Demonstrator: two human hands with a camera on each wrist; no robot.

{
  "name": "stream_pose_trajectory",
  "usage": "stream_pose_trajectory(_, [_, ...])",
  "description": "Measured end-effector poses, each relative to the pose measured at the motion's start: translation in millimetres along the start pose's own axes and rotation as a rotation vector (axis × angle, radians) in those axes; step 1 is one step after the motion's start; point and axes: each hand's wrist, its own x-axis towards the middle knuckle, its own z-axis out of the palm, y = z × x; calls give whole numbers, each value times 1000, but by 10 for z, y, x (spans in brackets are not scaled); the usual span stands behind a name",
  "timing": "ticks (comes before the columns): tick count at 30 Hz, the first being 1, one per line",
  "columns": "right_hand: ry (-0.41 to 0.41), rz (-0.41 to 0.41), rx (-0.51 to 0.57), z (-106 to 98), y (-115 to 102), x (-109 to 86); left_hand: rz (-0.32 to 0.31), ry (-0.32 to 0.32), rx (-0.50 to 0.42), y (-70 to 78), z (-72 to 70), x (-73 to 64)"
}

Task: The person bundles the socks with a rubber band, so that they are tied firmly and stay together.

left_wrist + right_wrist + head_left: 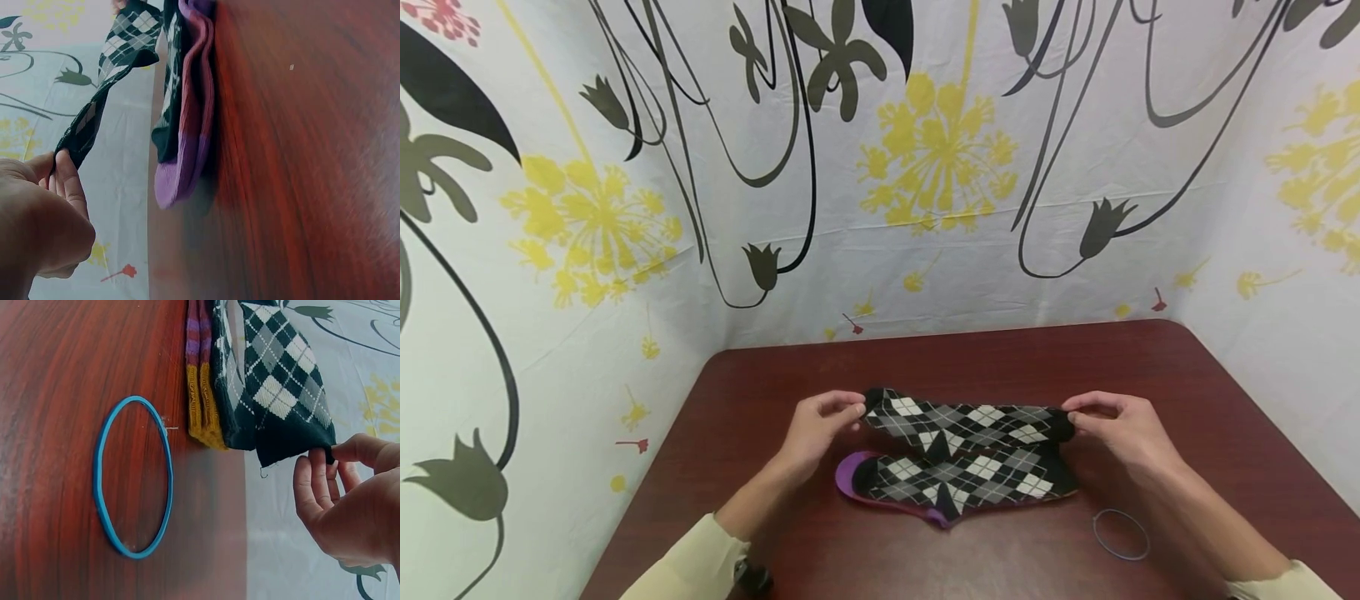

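Note:
Between both hands stretches a black, grey and white argyle sock [985, 421], held up off the stack below it. My left hand [820, 429] pinches its black toe end between thumb and fingers. At the opposite end, my right hand [1123, 429] pinches a corner of the black cuff [294, 447]. A second argyle sock [985, 479] lies flat just nearer to me. Beneath that one is a pair of striped socks with purple toes [181, 169], maroon and purple bands, and mustard cuffs [203, 403].
A blue elastic band [1120, 534] lies on the dark red wooden table [790, 367], to the right of the socks. Flower-printed white cloth [925, 283] hangs behind the table and at both sides. A dark object [752, 577] sits beside the left sleeve.

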Motion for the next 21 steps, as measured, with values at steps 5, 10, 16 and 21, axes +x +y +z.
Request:
stream_pose_trajectory(5, [-5,-14,35,-47,15,-12,-11,-13,-27,19,35,-95])
stream_pose_trajectory(10, [-19,5,52,-82,23,-33,-26,-30,-62,29,76,-192])
stream_pose_trajectory(16, [-15,-5,48,-113,24,-75,-61,-49,-74,46,108,-307])
stream_pose_trajectory(21, [-38,-4,63,-146,19,-112,-77,-65,-87,46,122,-390])
